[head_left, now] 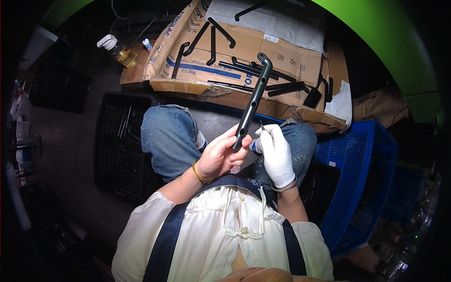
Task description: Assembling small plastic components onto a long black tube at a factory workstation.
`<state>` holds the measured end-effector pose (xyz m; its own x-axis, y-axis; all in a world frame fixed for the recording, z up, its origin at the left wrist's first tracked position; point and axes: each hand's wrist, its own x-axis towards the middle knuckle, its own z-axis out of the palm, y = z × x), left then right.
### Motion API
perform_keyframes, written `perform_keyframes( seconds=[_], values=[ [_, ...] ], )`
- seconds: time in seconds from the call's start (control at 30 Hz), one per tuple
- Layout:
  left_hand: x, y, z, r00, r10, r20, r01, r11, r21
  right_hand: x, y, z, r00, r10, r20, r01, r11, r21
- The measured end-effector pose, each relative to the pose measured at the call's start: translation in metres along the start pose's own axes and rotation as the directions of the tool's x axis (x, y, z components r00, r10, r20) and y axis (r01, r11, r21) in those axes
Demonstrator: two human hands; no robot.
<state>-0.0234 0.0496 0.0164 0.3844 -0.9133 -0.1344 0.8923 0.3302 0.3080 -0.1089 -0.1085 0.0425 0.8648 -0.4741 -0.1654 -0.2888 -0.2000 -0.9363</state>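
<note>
Down over the lap, the left hand is bare, with a gold bangle at the wrist, and its fingers and thumb are curled round the lower end of a long black bar, clasping it firmly. That bar is a slim, matte, dark piece with a row of small holes along its face and a short bent elbow at the top; it stands tilted, its upper end leaning away over the cardboard, its lower end between the two hands above the knees. The right hand wears a white knitted glove and is closed round a thin, pointed tool, whose tip rises just beside the bar's lower part; what kind of tool it is cannot be made out. Beyond the knees, flattened brown cardboard lies spread out and carries many more black parts, some straight, some hooked at one end. A small bottle of yellowish liquid with a white cap sits at the cardboard's left end. A blue plastic crate with a gridded wall stands to the person's right, and a black slatted crate lies on the floor to the left.
</note>
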Motion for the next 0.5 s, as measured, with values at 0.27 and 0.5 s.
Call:
perform_keyframes(
  seconds=[0.27, 0.5],
  values=[
    [-0.0011, 0.0001, -0.0016, 0.997, -0.017, 0.07, 0.021, 0.998, -0.059, 0.0002, -0.0007, 0.0011, 1.0, -0.02, 0.017, 0.021, 1.0, -0.018],
    [-0.0004, -0.0036, -0.0031, 0.997, -0.02, 0.069, 0.023, 0.999, -0.048, -0.0028, 0.0014, 0.0041, 0.999, -0.042, 0.014, 0.043, 0.999, -0.021]
  ],
)
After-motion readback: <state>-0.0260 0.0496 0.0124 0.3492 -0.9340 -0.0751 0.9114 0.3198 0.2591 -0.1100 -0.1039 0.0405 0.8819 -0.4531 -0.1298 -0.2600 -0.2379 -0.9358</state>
